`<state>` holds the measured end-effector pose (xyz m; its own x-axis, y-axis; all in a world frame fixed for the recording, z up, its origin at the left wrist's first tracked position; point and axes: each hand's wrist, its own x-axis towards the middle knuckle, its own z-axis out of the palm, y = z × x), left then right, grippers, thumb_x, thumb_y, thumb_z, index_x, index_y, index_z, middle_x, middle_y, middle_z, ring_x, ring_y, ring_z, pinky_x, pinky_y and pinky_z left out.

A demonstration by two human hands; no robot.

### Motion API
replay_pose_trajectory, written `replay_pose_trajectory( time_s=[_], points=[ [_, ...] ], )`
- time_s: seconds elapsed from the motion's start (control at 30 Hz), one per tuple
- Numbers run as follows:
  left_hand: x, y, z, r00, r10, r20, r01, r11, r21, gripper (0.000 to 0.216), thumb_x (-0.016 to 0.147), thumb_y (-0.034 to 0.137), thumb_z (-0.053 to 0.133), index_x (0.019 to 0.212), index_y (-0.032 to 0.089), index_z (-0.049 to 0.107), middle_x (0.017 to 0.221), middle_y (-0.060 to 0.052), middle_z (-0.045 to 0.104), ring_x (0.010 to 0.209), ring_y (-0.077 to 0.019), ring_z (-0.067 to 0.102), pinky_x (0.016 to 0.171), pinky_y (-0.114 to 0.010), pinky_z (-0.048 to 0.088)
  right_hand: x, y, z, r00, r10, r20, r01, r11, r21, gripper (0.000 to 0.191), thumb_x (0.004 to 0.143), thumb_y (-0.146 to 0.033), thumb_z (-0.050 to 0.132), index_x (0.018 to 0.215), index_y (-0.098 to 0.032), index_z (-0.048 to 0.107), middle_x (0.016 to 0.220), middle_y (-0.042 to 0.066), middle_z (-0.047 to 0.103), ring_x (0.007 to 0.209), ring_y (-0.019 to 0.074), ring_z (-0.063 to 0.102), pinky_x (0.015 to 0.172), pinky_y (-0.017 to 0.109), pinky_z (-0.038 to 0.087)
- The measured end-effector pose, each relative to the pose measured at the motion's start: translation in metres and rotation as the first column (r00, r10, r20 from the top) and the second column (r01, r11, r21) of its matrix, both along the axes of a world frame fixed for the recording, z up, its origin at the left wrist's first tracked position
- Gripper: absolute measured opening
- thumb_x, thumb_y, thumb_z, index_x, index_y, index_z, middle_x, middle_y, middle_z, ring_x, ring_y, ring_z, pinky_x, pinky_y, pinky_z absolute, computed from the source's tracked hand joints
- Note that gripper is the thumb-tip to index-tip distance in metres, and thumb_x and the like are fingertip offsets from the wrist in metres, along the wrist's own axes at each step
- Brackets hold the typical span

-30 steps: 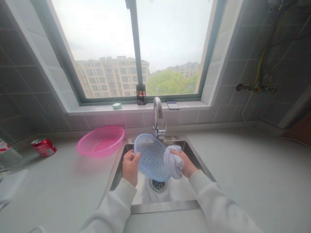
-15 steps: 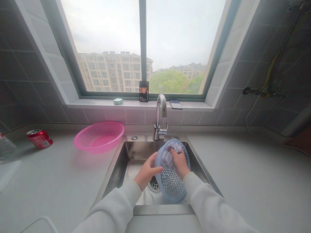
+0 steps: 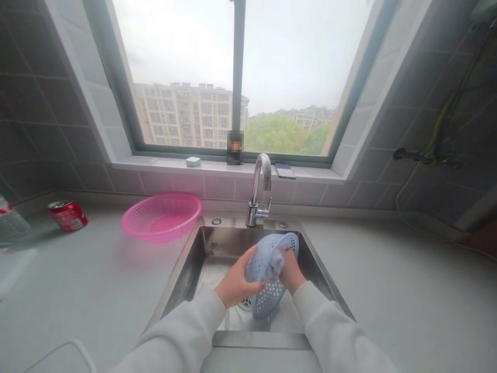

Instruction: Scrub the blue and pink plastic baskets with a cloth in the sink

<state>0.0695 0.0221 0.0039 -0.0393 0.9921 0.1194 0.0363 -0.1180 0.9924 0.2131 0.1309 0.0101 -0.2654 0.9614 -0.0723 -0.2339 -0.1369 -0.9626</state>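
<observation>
Steel sink point(image 3: 264, 340), left hand point(image 3: 237, 284) clamped on blue basket point(image 3: 267, 304), right hand point(image 3: 291, 270) clutching cloth point(image 3: 276, 265)

1. The window point(image 3: 238, 67) is showing pale sky point(image 3: 303, 52).
2. Buildings point(image 3: 186, 114) and trees point(image 3: 276, 132) are standing outside.
3. Grey tiled walls point(image 3: 407, 98) are sitting in shade.
4. A pale counter point(image 3: 388, 264) is running below the sill point(image 3: 312, 173).

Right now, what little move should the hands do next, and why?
Perhaps slide the cloth down inside the blue basket: the right hand bunches it higher up, the lower lattice shows uncovered, and the left hand holds the basket tilted.
</observation>
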Motion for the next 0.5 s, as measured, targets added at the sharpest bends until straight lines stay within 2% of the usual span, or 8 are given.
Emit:
replay_pose_trajectory(
  time_s=[0.1,0.17,0.33,0.4,0.5],
  points=[
    [0.004,-0.001,-0.002,0.999,-0.042,-0.032,0.042,0.999,-0.001,0.097,0.064,0.019,0.084,0.152,0.029,0.043,0.156,-0.010,0.044,0.140,-0.0381,0.044,0.118,-0.051,0.032,0.007,0.006,0.003,0.997,-0.045,-0.064,0.042,0.998,-0.045,0.025,0.073,-0.049,0.059,0.081,-0.026,0.060,0.080,0.005,0.073,0.080,0.0279,0.072,0.079,0.043,0.061],
    [0.006,-0.002,-0.001,0.998,-0.030,-0.056,0.031,0.999,0.012,0.097,0.063,0.018,0.084,0.151,0.030,0.045,0.156,-0.010,0.044,0.141,-0.0379,0.042,0.119,-0.051,0.030,0.006,0.003,0.000,0.998,-0.027,-0.055,0.025,0.999,-0.023,0.025,0.071,-0.050,0.064,0.079,-0.026,0.059,0.075,0.003,0.072,0.077,0.0272,0.071,0.077,0.042,0.060],
    [0.002,-0.001,0.001,0.998,0.045,-0.052,-0.044,0.999,0.031,0.096,0.063,0.016,0.082,0.151,0.027,0.045,0.154,-0.011,0.046,0.140,-0.0376,0.044,0.120,-0.051,0.030,-0.006,-0.010,-0.007,0.982,0.135,0.130,-0.154,0.976,0.151,0.034,0.057,-0.040,0.082,0.082,-0.025,0.063,0.081,0.003,0.074,0.090,0.0295,0.070,0.087,0.041,0.057],
    [-0.001,-0.002,0.000,0.997,0.040,-0.072,-0.037,0.999,0.033,0.094,0.063,0.015,0.082,0.150,0.026,0.046,0.153,-0.012,0.048,0.140,-0.0378,0.043,0.120,-0.051,0.029,-0.004,-0.008,-0.007,0.990,0.093,0.110,-0.108,0.985,0.138,0.034,0.057,-0.041,0.081,0.081,-0.025,0.062,0.082,0.004,0.074,0.093,0.0303,0.070,0.088,0.042,0.057],
    [-0.003,-0.002,-0.002,0.996,-0.002,-0.087,0.006,0.999,0.051,0.094,0.064,0.015,0.082,0.150,0.028,0.047,0.153,-0.011,0.048,0.142,-0.0377,0.042,0.121,-0.051,0.028,0.005,0.003,-0.006,1.000,-0.023,0.017,0.021,0.995,0.096,0.033,0.066,-0.052,0.071,0.081,-0.026,0.059,0.079,0.004,0.074,0.091,0.0303,0.071,0.085,0.044,0.059]
  ],
)
